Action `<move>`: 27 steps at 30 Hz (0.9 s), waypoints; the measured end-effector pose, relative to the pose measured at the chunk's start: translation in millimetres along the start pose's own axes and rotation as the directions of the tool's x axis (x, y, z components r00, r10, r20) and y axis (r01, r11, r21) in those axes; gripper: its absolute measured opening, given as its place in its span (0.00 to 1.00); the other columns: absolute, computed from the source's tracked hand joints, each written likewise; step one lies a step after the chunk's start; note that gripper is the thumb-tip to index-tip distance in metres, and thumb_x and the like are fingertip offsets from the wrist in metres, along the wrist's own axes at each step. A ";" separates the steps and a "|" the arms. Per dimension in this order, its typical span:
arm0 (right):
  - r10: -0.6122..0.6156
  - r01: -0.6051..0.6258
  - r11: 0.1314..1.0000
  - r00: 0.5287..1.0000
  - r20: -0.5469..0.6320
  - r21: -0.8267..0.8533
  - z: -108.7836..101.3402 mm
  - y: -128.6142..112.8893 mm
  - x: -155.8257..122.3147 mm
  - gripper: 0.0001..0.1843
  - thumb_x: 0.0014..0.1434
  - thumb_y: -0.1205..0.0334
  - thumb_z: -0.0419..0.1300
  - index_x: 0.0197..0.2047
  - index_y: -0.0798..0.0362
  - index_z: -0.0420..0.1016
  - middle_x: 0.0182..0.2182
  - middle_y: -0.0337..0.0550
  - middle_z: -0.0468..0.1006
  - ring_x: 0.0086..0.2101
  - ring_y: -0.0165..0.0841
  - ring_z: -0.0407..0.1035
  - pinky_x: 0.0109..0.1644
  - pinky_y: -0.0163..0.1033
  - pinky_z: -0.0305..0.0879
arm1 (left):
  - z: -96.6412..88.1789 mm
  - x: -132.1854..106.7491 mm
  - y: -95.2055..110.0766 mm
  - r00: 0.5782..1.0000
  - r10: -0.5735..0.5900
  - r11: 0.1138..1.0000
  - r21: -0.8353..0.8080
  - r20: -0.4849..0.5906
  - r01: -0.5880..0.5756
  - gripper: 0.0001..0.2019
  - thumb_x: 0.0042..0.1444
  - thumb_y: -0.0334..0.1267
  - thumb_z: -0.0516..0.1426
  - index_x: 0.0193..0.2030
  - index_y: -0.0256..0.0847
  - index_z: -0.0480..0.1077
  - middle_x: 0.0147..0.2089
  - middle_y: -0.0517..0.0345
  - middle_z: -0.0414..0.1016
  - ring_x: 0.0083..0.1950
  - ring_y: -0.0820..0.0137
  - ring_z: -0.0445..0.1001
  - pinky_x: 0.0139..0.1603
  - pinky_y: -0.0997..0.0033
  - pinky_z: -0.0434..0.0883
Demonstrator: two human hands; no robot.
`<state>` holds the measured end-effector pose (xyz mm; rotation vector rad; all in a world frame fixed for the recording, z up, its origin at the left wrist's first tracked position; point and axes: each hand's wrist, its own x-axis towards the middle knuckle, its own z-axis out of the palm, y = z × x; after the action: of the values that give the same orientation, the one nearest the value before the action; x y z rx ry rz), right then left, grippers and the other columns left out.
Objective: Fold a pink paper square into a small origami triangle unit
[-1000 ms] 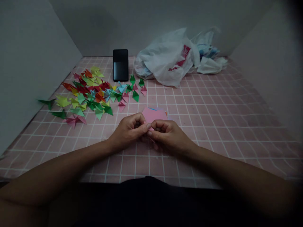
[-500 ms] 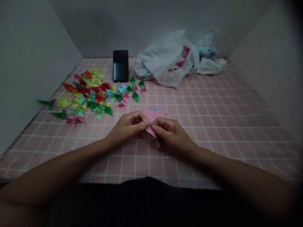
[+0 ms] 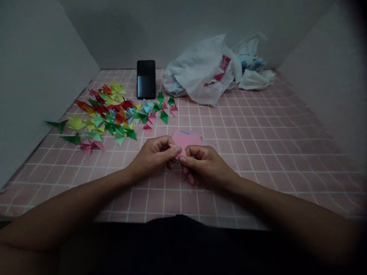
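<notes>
Between my two hands is a small folded piece of pink origami paper (image 3: 181, 154). My left hand (image 3: 159, 152) pinches its left side between thumb and fingers, with a small pink point showing above the thumb. At its right edge my right hand (image 3: 205, 162) is closed on it, thumb on top and the other fingers curled below. Just beyond the hands lies a stack of paper sheets (image 3: 187, 139), pink on top with blue and orange edges peeking out. My fingers hide part of the folded paper.
Many folded paper cranes (image 3: 110, 114) in several colours spread over the left of the checked pink tablecloth (image 3: 243, 160). A black phone (image 3: 146, 80) is at the back, left of a white plastic bag (image 3: 200, 72). A smaller bag (image 3: 254, 70) sits at the back right.
The pink paper has turned and been refolded: its long point toward me is gone, and a shorter rounded part shows. My right thumb has shifted slightly left and nearer to me.
</notes>
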<state>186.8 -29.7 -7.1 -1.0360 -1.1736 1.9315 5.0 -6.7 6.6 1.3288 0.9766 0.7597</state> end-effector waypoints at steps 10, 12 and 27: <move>-0.002 0.001 0.999 1.000 0.027 0.049 -0.7 -3.0 -1.9 0.20 0.56 0.47 0.67 0.26 0.54 0.67 0.19 0.33 0.72 0.14 0.22 0.64 0.16 0.27 0.56 | -1.6 0.3 -2.5 0.995 -0.093 0.974 -0.203 0.024 0.096 0.13 0.55 0.40 0.64 0.28 0.37 0.67 0.20 0.66 0.72 0.19 0.80 0.69 0.23 0.82 0.65; -0.010 0.010 0.999 1.000 -0.002 0.044 0.1 -3.7 -2.2 0.20 0.56 0.48 0.67 0.27 0.54 0.67 0.19 0.32 0.72 0.14 0.22 0.63 0.16 0.27 0.55 | -1.8 1.8 -3.4 0.994 -0.105 0.969 -0.220 0.033 0.110 0.13 0.55 0.41 0.65 0.28 0.37 0.67 0.21 0.65 0.72 0.20 0.80 0.69 0.23 0.82 0.65; -0.064 0.064 0.998 0.995 -0.080 -0.007 1.3 -0.8 -2.0 0.17 0.60 0.51 0.65 0.27 0.53 0.67 0.19 0.32 0.71 0.15 0.22 0.62 0.18 0.29 0.55 | -1.9 3.1 -2.0 0.991 -0.103 0.982 -0.150 0.081 0.114 0.15 0.54 0.46 0.66 0.31 0.37 0.70 0.24 0.64 0.73 0.22 0.79 0.70 0.25 0.80 0.68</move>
<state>186.7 -31.6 -5.4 -1.0560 -1.1524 1.8221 4.3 -3.3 4.3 1.1518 0.9060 0.6849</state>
